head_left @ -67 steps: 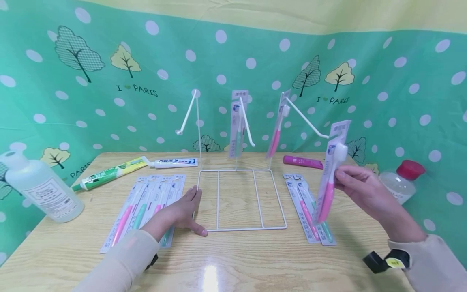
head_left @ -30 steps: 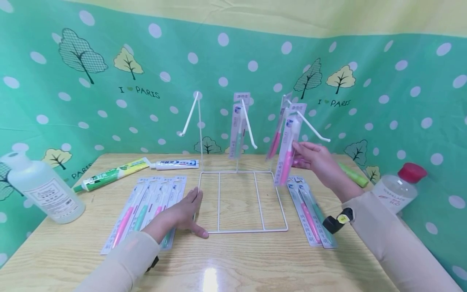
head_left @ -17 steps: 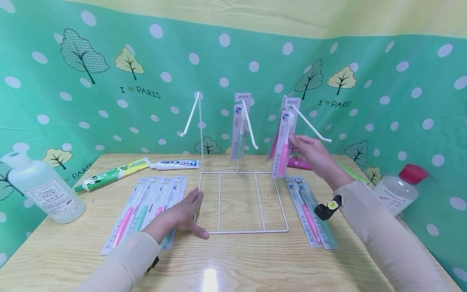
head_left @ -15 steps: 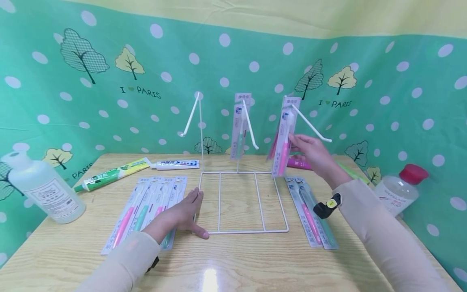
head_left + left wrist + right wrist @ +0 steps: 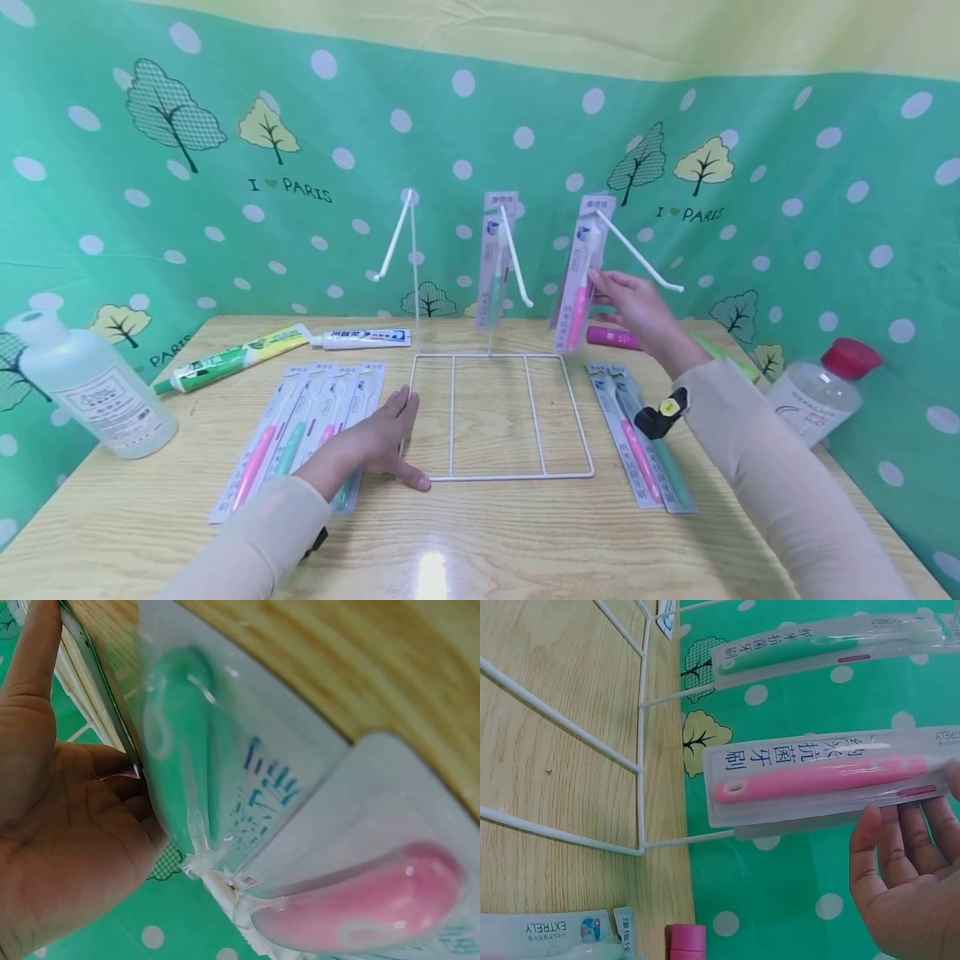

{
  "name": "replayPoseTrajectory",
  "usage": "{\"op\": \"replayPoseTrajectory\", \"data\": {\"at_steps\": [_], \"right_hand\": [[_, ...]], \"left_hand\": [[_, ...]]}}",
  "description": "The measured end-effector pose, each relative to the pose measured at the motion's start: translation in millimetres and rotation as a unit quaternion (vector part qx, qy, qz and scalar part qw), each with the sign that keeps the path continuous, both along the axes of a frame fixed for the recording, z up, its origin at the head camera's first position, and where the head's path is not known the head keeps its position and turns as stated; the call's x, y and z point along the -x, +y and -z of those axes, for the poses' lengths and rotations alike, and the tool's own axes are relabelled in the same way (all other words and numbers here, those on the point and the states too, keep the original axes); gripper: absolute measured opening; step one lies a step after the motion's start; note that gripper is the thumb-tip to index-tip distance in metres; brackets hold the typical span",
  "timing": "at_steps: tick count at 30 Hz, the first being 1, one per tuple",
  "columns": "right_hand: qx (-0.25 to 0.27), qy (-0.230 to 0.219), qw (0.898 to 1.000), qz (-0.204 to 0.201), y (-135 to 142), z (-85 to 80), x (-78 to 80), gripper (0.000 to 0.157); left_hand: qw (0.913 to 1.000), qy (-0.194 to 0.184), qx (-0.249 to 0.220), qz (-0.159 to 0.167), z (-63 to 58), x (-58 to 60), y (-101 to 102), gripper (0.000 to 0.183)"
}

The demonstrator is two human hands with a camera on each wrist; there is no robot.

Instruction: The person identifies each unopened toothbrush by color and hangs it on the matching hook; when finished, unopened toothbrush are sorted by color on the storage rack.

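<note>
A white wire rack (image 5: pixel 495 477) with three hooks stands mid-table. My right hand (image 5: pixel 637 308) pinches a pink toothbrush in a blister pack (image 5: pixel 577 308) by its right edge. The pack's top hangs on the rack's right hook (image 5: pixel 637 250), overlapping another pack behind it. In the right wrist view the pink toothbrush (image 5: pixel 817 776) lies lengthwise, my fingertips at its edge. A packaged green toothbrush (image 5: pixel 495 275) hangs on the middle hook; the left hook (image 5: pixel 393 237) is bare. My left hand (image 5: pixel 378 433) rests at the rack's left front corner, thumb at the front wire.
Several packaged toothbrushes (image 5: pixel 258 454) lie left of the rack; two more packs (image 5: pixel 637 442) lie at right. Toothpaste tubes (image 5: pixel 240 357) lie toward the back. A pump bottle (image 5: pixel 97 392) stands at left, a red-capped bottle (image 5: pixel 813 396) at right. A green curtain (image 5: pixel 300 125) hangs behind.
My right hand has carried the pink toothbrush pack from the right side leftward onto the right hook, then slid it back along the hook. The left hand has stayed in place.
</note>
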State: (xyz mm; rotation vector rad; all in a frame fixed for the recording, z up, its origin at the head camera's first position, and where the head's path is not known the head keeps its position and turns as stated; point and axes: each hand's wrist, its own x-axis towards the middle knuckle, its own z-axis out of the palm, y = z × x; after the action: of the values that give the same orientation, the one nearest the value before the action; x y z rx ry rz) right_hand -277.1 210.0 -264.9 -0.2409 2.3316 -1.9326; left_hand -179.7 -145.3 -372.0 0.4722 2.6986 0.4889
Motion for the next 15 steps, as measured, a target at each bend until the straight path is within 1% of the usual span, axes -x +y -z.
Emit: {"op": "replayPoseTrajectory", "data": {"at_steps": [9, 12, 15], "right_hand": [[0.005, -0.002, 1.000, 0.007, -3.5, 1.8, 1.4, 0.058], [-0.016, 0.004, 1.000, 0.009, -2.3, 3.0, 1.2, 0.061], [-0.058, 0.015, 0.998, 0.014, 0.4, 4.3, -0.6, 0.064]], "left_hand": [[0.9999, -0.004, 0.014, -0.003, 2.5, 1.5, -0.1, 0.129], [0.9999, -0.004, 0.013, -0.004, 1.7, 1.1, -0.3, 0.129], [0.9999, -0.003, 0.014, -0.004, 0.5, 0.7, -0.7, 0.129]]}}
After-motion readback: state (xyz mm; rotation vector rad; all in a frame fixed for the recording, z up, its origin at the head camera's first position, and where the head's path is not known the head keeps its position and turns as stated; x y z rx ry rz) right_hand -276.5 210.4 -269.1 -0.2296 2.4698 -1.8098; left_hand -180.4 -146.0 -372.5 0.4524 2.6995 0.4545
